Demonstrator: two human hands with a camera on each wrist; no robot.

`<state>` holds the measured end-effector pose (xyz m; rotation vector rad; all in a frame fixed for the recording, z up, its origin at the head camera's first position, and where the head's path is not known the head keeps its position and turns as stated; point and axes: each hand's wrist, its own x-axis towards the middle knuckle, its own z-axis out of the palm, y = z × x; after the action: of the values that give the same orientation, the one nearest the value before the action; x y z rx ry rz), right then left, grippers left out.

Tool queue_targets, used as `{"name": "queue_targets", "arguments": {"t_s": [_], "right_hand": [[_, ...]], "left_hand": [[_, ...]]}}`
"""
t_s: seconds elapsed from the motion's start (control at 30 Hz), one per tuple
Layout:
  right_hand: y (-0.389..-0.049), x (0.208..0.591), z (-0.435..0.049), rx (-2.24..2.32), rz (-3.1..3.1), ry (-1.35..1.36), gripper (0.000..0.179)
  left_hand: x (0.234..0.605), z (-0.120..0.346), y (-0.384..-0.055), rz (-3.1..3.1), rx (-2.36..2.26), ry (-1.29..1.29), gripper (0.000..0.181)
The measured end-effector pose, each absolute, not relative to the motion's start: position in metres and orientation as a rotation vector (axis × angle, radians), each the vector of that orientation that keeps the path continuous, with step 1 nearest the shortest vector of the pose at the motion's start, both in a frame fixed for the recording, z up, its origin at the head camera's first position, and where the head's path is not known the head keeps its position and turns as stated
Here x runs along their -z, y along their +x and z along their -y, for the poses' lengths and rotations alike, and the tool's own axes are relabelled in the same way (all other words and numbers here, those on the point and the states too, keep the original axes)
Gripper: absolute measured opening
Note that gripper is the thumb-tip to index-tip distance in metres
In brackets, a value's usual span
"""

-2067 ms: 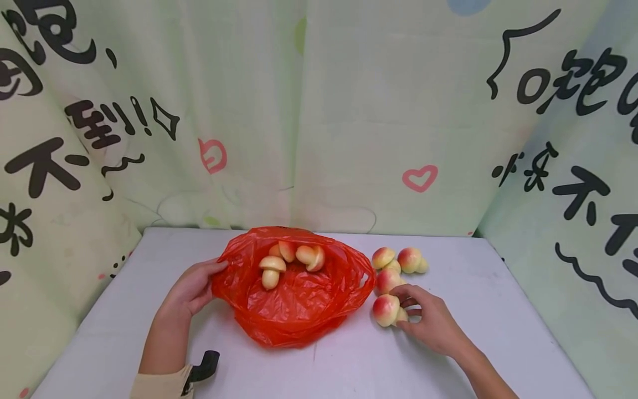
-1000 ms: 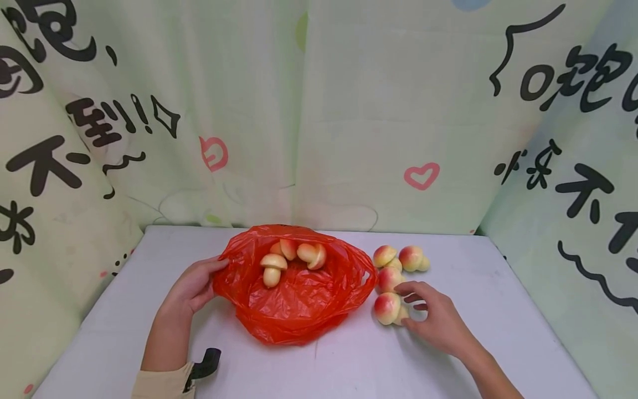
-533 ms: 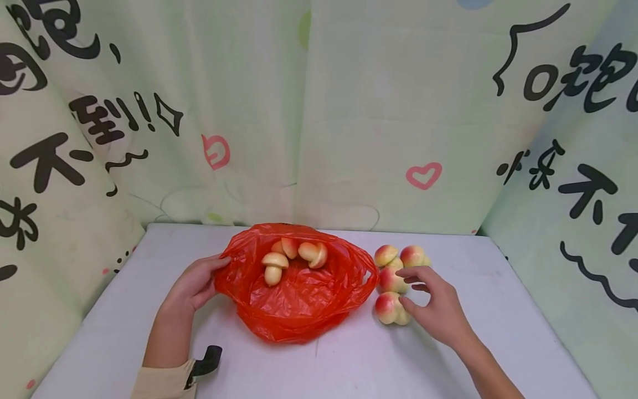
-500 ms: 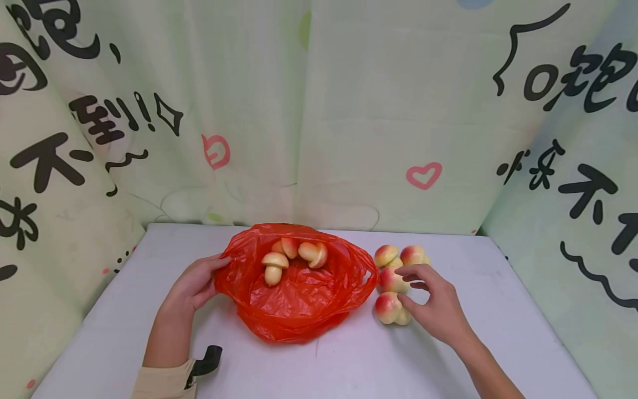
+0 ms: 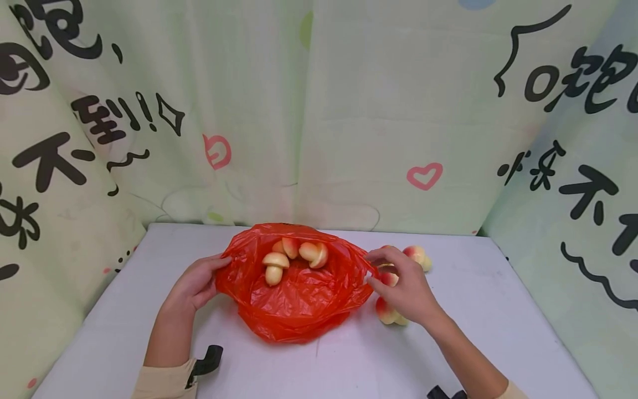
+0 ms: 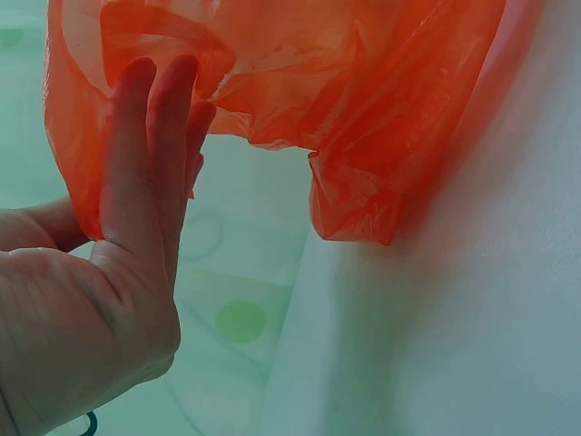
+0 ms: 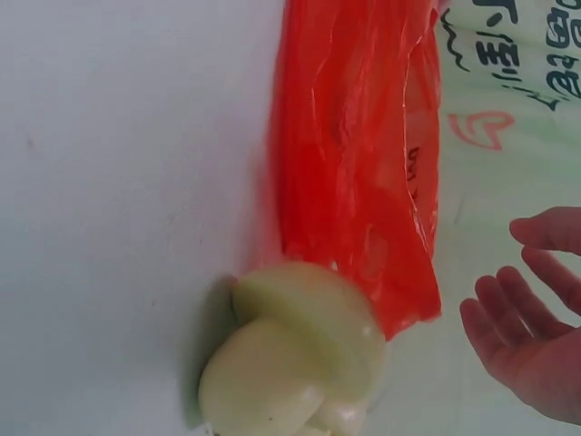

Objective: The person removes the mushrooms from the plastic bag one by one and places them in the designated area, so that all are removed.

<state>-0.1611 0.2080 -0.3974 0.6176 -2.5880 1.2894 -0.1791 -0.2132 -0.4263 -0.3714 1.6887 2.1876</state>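
Note:
A red plastic bag (image 5: pixel 299 310) lies with its mouth spread, holding several toy mushrooms, among them a cream one (image 5: pixel 273 269) and a red-tinged one (image 5: pixel 313 255). My left hand (image 5: pixel 196 282) pinches the bag's left edge; in the left wrist view, fingers (image 6: pixel 132 173) lie against the thin plastic. At the bag's right edge is my right hand (image 5: pixel 401 285), thumb and fingers parted. The right wrist view shows that hand (image 7: pixel 536 318) beside the bag (image 7: pixel 354 136), with nothing between its loosely bent fingers. It partly covers the mushrooms behind it.
Right of the bag, several red-and-cream toy mushrooms stay on the white table (image 5: pixel 498 332), including a front one (image 5: pixel 387 311) and a back one (image 5: pixel 418 257). One mushroom (image 7: pixel 290 354) looms close in the right wrist view. A printed curtain (image 5: pixel 359 111) encloses the table.
My right hand has let go of the front mushroom, leaving it on the table, and moved left and slightly up to the bag's right edge. The left hand keeps its hold.

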Motion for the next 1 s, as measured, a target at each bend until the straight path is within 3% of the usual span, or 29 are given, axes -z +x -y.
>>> {"name": "queue_targets", "arguments": {"t_s": [1.0], "right_hand": [[-0.212, 0.382, -0.133, -1.517, 2.873, 0.576, 0.037]], "left_hand": [[0.426, 0.21, -0.179, -1.696, -2.175, -0.383, 0.058]]}}
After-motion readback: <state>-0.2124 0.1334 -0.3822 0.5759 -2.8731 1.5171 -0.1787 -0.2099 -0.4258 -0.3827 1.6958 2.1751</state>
